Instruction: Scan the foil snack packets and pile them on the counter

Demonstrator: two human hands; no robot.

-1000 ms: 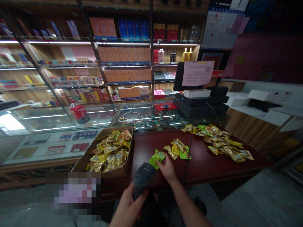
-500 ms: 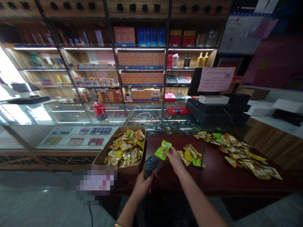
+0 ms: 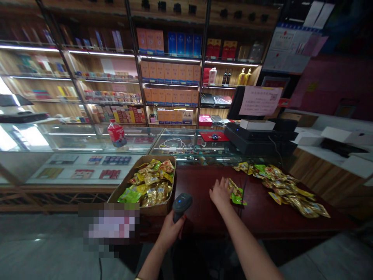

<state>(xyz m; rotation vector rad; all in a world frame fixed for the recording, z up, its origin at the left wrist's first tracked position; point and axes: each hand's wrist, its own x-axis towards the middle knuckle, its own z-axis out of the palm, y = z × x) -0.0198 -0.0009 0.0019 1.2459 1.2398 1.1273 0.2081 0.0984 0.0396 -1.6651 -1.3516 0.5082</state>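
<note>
1. Here we are at the worktop (image 3: 198, 188), and the left hand (image 3: 171, 230) has its fingers wrapped firmly round the grip of a handheld scanner (image 3: 182, 203), a small blue light showing on its top.
2. Over to the right hand (image 3: 222, 193): palm down, fingers loosely spread and bent over a small cluster of packets (image 3: 238, 197), gold and green ones showing past the hand. Is one pinched? The hand hides it; no telling from here.
3. On the left end, the cardboard box (image 3: 157, 210) carries a full heap of shiny packets (image 3: 153, 179), mostly gold, with a bright green packet (image 3: 129, 195) lying at its near left corner. Call that the done side, by my reckoning.
4. Plenty left out, though! Beyond that little cluster, a bigger spread of packets (image 3: 287, 188) sprawls over the right part of the worktop, well apart from the box.
5. So I'd judge it well under way but not finished: the cluster under the right hand, plus the whole right-hand spread, lies outside the box. The exact count is beyond me; the packets overlap too much.
6. Between box and cluster, a bare stretch of dark red wood, with the scanner held above its near edge.
</note>
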